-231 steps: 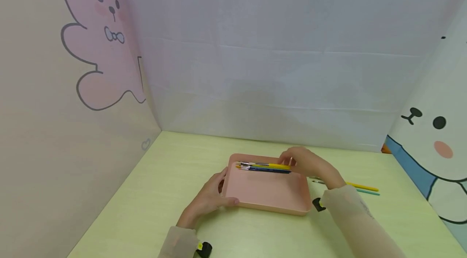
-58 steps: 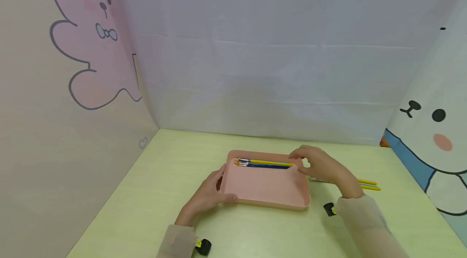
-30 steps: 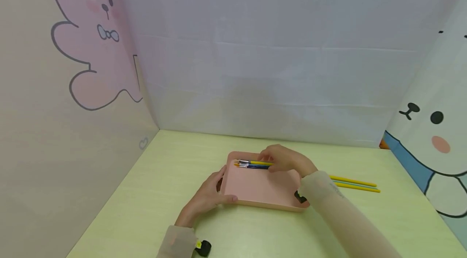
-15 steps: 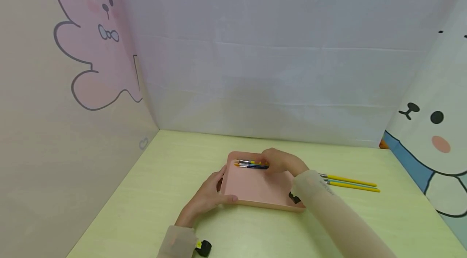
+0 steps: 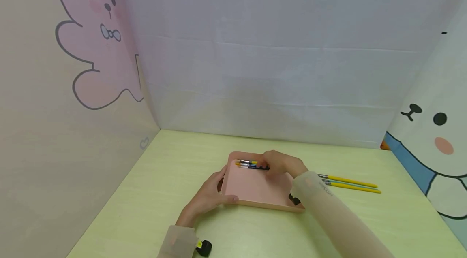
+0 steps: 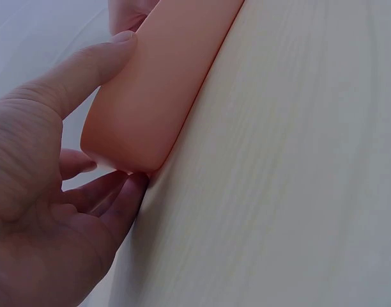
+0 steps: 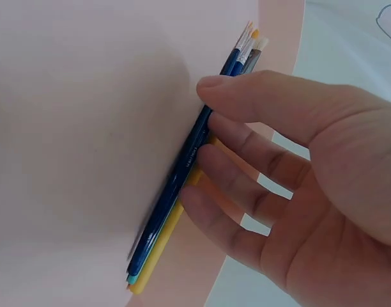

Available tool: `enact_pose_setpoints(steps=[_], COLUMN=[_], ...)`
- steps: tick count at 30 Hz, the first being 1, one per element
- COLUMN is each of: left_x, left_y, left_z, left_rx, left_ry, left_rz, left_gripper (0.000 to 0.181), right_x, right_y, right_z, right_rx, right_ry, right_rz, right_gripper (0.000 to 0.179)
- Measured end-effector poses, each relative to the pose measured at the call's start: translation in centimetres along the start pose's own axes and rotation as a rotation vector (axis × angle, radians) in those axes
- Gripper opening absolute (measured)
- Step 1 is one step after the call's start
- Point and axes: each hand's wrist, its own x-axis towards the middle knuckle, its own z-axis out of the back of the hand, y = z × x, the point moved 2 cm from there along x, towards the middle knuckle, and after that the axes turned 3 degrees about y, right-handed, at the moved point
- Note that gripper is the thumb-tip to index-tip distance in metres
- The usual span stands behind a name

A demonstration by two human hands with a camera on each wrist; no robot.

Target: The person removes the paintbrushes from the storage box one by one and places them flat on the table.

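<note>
A shallow pink tray [image 5: 251, 188] lies on the table. My left hand [image 5: 208, 196] grips its left front corner; in the left wrist view the thumb [image 6: 96, 64] lies on the tray's wall and the fingers touch its lower edge. Along the tray's far side lie several paintbrushes [image 5: 247, 164], bristles to the left. My right hand [image 5: 280, 164] is over them and covers their handle ends in the head view. From the right wrist, the thumb crosses the dark blue paintbrush [image 7: 163, 211] near its ferrule, and curled fingertips touch the bundle, which includes a yellow paintbrush [image 7: 158, 256].
Right of the tray, more paintbrushes [image 5: 352, 187] with yellow and teal handles lie on the pale table [image 5: 255, 235]. A white sheet [image 5: 270, 67] hangs behind, with printed cartoon sheets at both sides.
Since about two seconds ago my right hand has moved left from the tray's right end onto the paintbrushes, and its fingers have closed about them. The left hand stays on the tray.
</note>
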Motion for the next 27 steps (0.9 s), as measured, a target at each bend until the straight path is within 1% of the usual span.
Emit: enact_pose_setpoints(steps=[5, 6, 8, 11, 15, 20, 27], left_x=[0.0, 0.0, 0.0, 0.1, 0.1, 0.0, 0.1], left_y=[0.0, 0.0, 0.0, 0.0, 0.1, 0.1, 0.0], left_z=[0.0, 0.0, 0.0, 0.0, 0.0, 0.1, 0.1], left_rx=[0.001, 0.002, 0.004, 0.005, 0.01, 0.011, 0.01], left_ry=[-0.001, -0.002, -0.003, -0.003, -0.002, -0.006, -0.002], left_rz=[-0.001, 0.001, 0.005, 0.007, 0.003, 0.01, 0.01], left_gripper=[0.115, 0.116, 0.116, 0.116, 0.116, 0.116, 0.116], right_x=[-0.1, -0.1, -0.2, -0.1, -0.1, -0.2, 0.0], right_y=[0.1, 0.1, 0.1, -0.2, -0.8, -0.9, -1.2], right_z=[-0.1, -0.1, -0.1, -0.3, -0.4, -0.4, -0.9], right_rx=[0.01, 0.009, 0.026, 0.056, 0.069, 0.086, 0.128], right_ry=[0.026, 0.023, 0.024, 0.023, 0.024, 0.019, 0.017], right_rz=[-0.054, -0.064, -0.076, -0.07, -0.027, 0.008, -0.027], right_gripper=[0.037, 0.042, 0.045, 0.049, 0.052, 0.058, 0.057])
